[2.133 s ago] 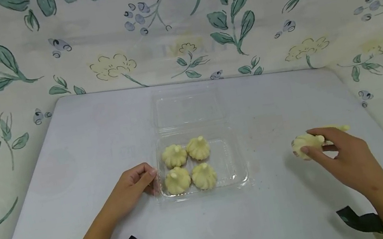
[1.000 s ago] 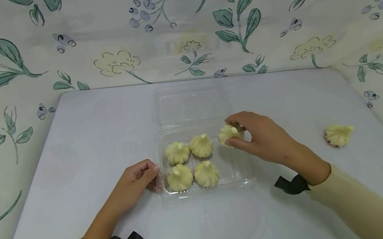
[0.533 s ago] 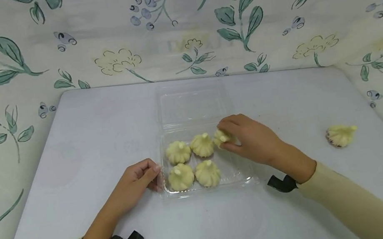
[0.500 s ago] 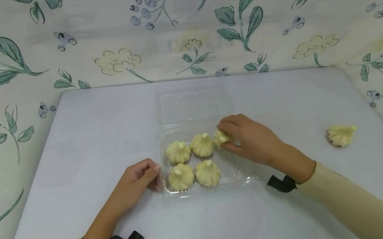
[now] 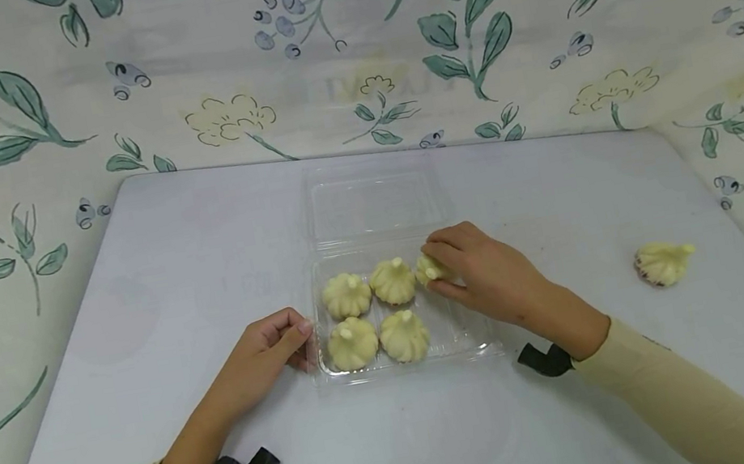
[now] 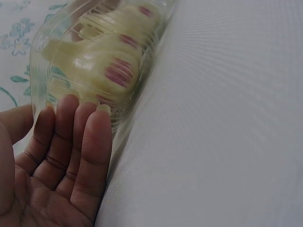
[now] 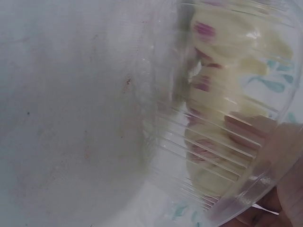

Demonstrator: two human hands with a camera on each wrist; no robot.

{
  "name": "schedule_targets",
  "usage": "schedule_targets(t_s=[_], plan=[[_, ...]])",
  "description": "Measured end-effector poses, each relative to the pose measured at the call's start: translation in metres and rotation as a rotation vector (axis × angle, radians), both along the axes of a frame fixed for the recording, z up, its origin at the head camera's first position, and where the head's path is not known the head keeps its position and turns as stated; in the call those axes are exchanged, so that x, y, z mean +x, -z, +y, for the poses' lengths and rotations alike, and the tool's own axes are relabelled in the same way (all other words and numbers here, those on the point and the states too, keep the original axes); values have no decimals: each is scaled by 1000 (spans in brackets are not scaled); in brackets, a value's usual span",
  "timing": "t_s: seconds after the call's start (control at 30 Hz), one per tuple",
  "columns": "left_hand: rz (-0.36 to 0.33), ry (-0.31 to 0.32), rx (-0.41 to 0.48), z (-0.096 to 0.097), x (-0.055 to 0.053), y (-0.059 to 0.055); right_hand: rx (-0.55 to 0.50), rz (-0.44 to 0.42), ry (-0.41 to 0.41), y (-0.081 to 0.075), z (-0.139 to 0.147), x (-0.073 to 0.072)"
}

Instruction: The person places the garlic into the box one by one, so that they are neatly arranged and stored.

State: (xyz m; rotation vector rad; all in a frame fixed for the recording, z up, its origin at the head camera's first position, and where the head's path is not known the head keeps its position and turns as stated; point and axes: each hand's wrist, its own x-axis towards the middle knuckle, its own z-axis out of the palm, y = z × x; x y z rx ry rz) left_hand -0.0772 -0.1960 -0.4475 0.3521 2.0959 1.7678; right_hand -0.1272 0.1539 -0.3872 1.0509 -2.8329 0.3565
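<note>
A clear plastic clamshell container (image 5: 461, 334) lies with its lid folded back in the head view. Several pale yellow garlic bulbs (image 5: 346, 296) sit upright in its left and middle parts. My left hand (image 5: 263, 363) pinches the container's left rim; the left wrist view shows the fingertips (image 6: 96, 137) against the ribbed wall. Inside the back right part, my right hand (image 5: 489, 270) grips another garlic bulb (image 5: 429, 267) from its right side, partly covering it. Through the wall in the right wrist view, garlic bulbs (image 7: 236, 33) show purple streaks.
One more garlic bulb (image 5: 663, 264) lies tipped on its side on the white table (image 5: 409, 455), far to the right. Behind the container's base is its flat clear lid (image 5: 374, 203). Leaf-printed cloth (image 5: 325, 129) stands along the table's back edge.
My right hand has carried a garlic bulb from the table's right side leftward into the container's back right part. My left hand has stayed at the container's left rim.
</note>
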Motion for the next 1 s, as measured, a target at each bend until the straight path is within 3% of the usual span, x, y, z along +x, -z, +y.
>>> schedule_targets(t_s=[0.3,0.67,1.0], plan=[[5,0,-5,0,0,-1,40,96,-56,5,-1,1],[-2,0,1,0,0,-1,-13,-39,-26,4,2,0],[0,0,-7,0,0,-1,-23,-55,-19,5,4,0]])
